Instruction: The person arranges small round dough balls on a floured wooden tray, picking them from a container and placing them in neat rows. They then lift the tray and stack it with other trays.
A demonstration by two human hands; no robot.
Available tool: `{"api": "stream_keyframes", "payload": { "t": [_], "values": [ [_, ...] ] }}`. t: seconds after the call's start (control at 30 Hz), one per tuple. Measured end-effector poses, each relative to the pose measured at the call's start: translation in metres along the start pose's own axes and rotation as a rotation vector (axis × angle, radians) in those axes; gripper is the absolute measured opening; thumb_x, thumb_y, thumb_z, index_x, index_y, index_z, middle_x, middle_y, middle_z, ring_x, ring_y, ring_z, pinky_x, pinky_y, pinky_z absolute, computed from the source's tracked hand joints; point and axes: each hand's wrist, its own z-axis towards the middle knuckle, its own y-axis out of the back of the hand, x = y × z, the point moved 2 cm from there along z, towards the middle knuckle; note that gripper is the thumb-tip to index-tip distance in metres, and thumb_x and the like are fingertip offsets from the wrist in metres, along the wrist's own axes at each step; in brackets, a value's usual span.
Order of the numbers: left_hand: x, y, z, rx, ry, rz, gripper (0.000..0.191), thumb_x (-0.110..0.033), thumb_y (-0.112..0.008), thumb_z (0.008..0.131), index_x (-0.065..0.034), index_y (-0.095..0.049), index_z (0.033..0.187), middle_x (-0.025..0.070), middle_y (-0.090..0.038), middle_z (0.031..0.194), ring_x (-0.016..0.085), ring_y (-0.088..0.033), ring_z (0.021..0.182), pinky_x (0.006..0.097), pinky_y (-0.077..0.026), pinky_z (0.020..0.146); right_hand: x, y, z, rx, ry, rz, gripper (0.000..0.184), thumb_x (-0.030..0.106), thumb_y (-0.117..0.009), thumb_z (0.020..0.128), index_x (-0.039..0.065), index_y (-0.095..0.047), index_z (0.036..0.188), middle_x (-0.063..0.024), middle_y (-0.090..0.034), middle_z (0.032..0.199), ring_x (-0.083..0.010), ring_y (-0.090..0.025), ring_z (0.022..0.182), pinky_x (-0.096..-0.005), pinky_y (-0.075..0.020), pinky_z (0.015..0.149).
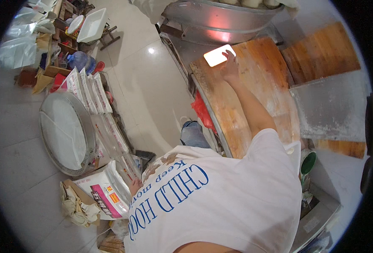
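Observation:
My right hand (231, 65) reaches out over a wooden board (262, 76) dusted with pale powder. Its fingers overlap the lower right part of a phone (216, 57) with a glaring white screen. The phone lies at the board's far left corner; glare hides what it displays. Low on my left side, my left hand (136, 186) shows only in part past the edge of my white T-shirt (224, 196). A white printed sack (107, 193) is nearest to it. Whether those fingers hold anything is hidden.
A big round metal vessel (211, 23) with pale round items stands beyond the board. Stacked sacks (110, 126) and a round sieve-like drum (68, 132) line the left. A red plastic bag (202, 109) hangs at the table's side. A grey panel (331, 106) is at right.

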Motion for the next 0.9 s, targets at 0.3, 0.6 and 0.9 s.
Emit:
{"api": "stream_keyframes", "payload": {
  "t": [0.3,0.6,0.9],
  "values": [
    [-0.137,-0.02,0.014,0.073,0.421,-0.457,0.027,-0.021,-0.061,0.102,-0.0005,-0.063,0.12,0.0062,-0.069,0.092,0.012,-0.065,0.078,0.0234,-0.05,0.066,-0.017,-0.012,0.019,0.138,0.127,-0.157,0.08,-0.009,-0.05,0.077,0.008,-0.03,0.153,-0.0063,-0.06,0.14,-0.0318,-0.045,0.13,-0.0481,-0.0298,0.111],
    [-0.21,-0.003,-0.005,-0.006,0.215,-0.331,0.045,-0.036,-0.06,0.101,-0.0005,-0.064,0.128,0.0108,-0.069,0.124,0.022,-0.064,0.112,0.0316,-0.047,0.097,0.005,0.002,0.009,0.066,0.107,-0.139,0.073,-0.002,-0.058,0.079,0.007,-0.04,0.149,-0.0088,-0.061,0.134,-0.0339,-0.048,0.127,-0.0467,-0.0369,0.108],
    [0.021,-0.079,-0.106,-0.279,0.306,-1.198,0.042,-0.026,-0.063,0.099,0.0018,-0.062,0.13,0.0083,-0.071,0.098,0.016,-0.067,0.084,0.0287,-0.053,0.073,0.176,-0.104,-0.146,1.035,0.482,0.115,0.06,0.002,-0.056,0.083,0.005,-0.045,0.142,-0.0208,-0.068,0.116,-0.0418,-0.062,0.107,-0.0467,-0.0496,0.095]
  ]
}}
